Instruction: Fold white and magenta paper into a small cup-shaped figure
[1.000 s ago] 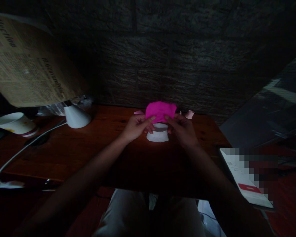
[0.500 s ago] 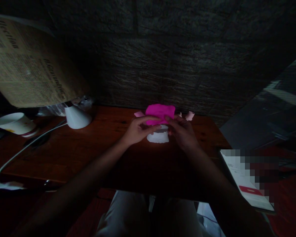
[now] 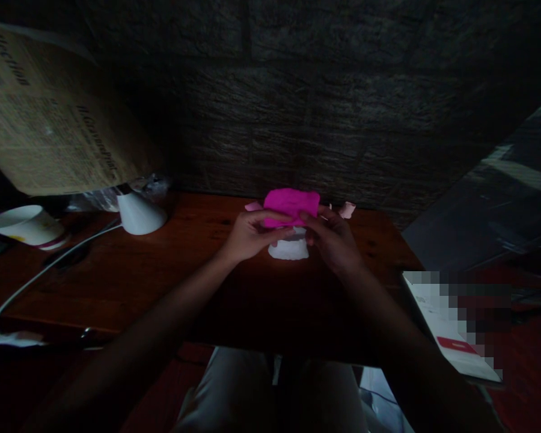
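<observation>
A bright pink, soft-looking sheet [image 3: 292,203] is held up over the table between my two hands. My left hand [image 3: 252,234] pinches its lower left part, thumb below and fingers along the front. My right hand [image 3: 333,237] grips its lower right edge, the thumb pressed on the front. Just beneath the sheet, on the wood, lies a white, uneven-edged piece [image 3: 288,249]; its upper part is partly hidden by my fingers. Pale pink pieces lie behind, one at the left [image 3: 253,206] and a curled one at the right [image 3: 347,209]. What these are made of I cannot tell.
On the left of the wooden table [image 3: 184,252] stand a lamp with a newsprint shade [image 3: 58,120] and a paper cup [image 3: 27,227]. A white cable [image 3: 36,273] crosses toward the front edge. A dark brick wall [image 3: 279,108] rises behind; a partly pixelated flat panel [image 3: 446,337] is at right.
Hardly anything differs. The pink sheet has shifted very slightly up and left in my hands, and both hands keep their grip.
</observation>
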Demonstrator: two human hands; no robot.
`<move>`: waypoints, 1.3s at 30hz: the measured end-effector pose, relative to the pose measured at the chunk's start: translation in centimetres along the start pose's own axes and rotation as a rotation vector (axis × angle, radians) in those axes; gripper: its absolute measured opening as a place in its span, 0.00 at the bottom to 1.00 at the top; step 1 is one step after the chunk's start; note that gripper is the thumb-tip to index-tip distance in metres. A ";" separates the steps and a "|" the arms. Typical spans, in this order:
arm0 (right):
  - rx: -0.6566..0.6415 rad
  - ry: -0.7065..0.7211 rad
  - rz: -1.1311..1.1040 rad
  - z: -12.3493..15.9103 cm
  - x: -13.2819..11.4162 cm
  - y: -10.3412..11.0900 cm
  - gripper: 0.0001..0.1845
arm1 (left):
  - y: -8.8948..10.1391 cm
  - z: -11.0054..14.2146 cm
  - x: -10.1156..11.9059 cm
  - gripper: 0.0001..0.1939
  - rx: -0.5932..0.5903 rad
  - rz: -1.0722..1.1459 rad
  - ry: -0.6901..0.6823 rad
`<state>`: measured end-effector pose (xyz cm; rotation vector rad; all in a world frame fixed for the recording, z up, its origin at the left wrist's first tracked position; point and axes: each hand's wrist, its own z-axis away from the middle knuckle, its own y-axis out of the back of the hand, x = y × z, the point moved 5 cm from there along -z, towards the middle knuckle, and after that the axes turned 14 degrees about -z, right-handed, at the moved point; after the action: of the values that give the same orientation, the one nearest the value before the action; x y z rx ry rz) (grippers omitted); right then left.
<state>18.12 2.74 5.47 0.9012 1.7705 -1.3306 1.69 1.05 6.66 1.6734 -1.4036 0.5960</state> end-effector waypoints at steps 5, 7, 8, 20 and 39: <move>-0.015 0.098 0.129 0.4 -1.1 -0.1 0.33 | -0.1 -0.3 -0.9 0.11 -0.033 0.167 0.144; -0.050 0.154 0.213 0.7 -1.6 -0.3 0.36 | -0.3 -0.3 -1.7 0.11 -0.057 0.274 0.256; -0.079 0.172 0.244 0.8 -1.8 -0.4 0.35 | -0.4 -0.3 -2.1 0.11 -0.068 0.332 0.306; -0.260 0.112 0.283 0.5 -1.0 -0.5 0.19 | -0.5 -0.2 -2.3 0.10 -0.130 0.586 0.499; -0.216 0.090 0.327 0.6 -0.8 -1.0 0.24 | -0.7 -0.1 -1.8 0.14 -0.177 0.432 0.411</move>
<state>17.78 1.85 6.49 1.0865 1.7064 -0.8849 1.88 2.08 5.08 1.0347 -1.4618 0.9653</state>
